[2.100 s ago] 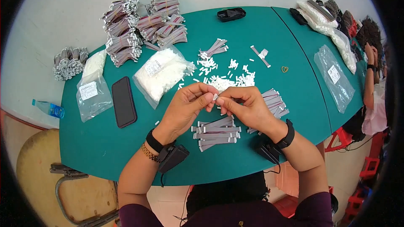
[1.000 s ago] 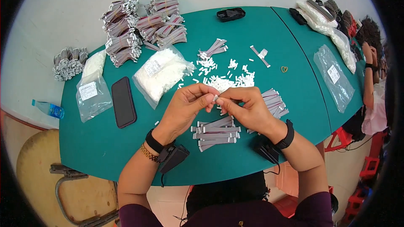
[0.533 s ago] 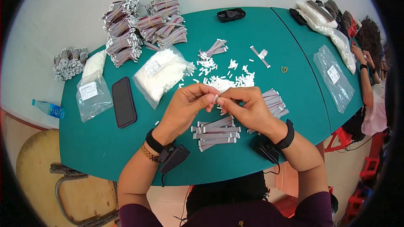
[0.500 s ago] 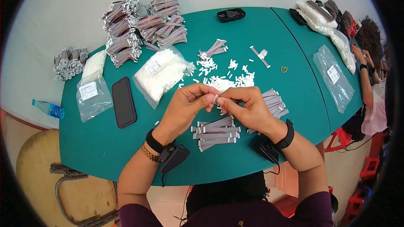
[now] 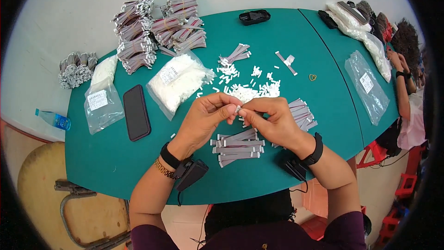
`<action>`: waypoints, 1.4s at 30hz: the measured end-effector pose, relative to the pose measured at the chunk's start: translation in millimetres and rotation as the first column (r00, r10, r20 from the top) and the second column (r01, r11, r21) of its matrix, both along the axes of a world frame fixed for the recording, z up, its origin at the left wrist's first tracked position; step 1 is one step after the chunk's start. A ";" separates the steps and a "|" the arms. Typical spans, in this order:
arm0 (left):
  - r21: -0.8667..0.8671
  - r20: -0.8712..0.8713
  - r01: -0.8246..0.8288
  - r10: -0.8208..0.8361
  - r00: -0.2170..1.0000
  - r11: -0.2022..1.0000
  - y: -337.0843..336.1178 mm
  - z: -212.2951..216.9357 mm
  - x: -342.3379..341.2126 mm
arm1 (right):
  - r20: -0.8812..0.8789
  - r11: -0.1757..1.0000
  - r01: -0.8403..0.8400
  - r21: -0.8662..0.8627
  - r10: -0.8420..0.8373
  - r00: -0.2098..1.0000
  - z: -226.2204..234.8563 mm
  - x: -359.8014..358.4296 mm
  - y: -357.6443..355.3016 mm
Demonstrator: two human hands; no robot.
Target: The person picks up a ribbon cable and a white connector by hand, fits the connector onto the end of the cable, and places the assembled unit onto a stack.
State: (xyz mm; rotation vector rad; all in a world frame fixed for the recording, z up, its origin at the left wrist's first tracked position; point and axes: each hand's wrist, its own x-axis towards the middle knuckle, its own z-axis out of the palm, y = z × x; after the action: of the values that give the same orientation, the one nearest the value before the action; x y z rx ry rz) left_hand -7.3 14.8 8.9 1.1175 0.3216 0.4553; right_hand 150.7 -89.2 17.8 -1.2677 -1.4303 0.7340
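Over the middle of the table, my left hand (image 5: 203, 119) and my right hand (image 5: 273, 121) meet fingertip to fingertip. Both pinch one small white connector piece (image 5: 237, 109), mostly covered by the thumbs and fingers. Whether a cable is joined to it cannot be seen. Just beyond the fingers spreads a heap of loose white connector pieces (image 5: 259, 91). Grey flat ribbon cables (image 5: 238, 149) with white ends lie stacked below my hands. More ribbon cables (image 5: 301, 115) lie beside my right hand, partly hidden by it.
An opened bag of white pieces (image 5: 178, 81), a phone (image 5: 137, 112) and another bag (image 5: 104, 102) lie left on the green table (image 5: 185, 194). Bundled ribbon cables (image 5: 134, 41) are piled behind. At right is an empty clear bag (image 5: 365, 85); another person's arm (image 5: 401, 88) reaches in.
Almost nothing differs. Both hands keep their pinch on the small white piece, with only a slight shift of the fingertips.
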 end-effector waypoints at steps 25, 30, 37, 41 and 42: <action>0.069 -0.014 -0.025 0.026 1.000 0.997 -0.8 0.2 1.3 | -0.338 0.955 -0.131 -0.267 0.035 0.941 0.2 5.6 1.4; 0.171 -0.062 -0.062 0.074 0.995 0.983 -2.7 2.3 1.4 | -0.348 0.957 -0.132 -0.259 0.034 0.937 2.0 5.1 0.9; 0.140 -0.050 -0.061 0.069 0.996 0.988 -4.0 2.4 2.4 | -0.324 0.969 -0.109 -0.223 0.032 0.946 1.8 2.3 -0.6; 0.093 -0.043 -0.043 0.047 0.998 0.995 -3.0 2.2 2.1 | -0.303 0.974 -0.101 -0.201 0.037 0.952 2.9 2.2 -0.6; 0.083 -0.037 -0.036 0.039 0.999 0.996 -2.6 2.1 1.9 | -0.318 0.971 -0.118 -0.208 0.047 0.947 3.6 2.3 -0.5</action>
State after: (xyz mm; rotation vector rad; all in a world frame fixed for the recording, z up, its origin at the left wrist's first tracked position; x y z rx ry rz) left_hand -5.4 12.2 11.0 1.2028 0.3609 0.4843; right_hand 153.0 -89.6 21.3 -1.2024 -1.1709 1.1276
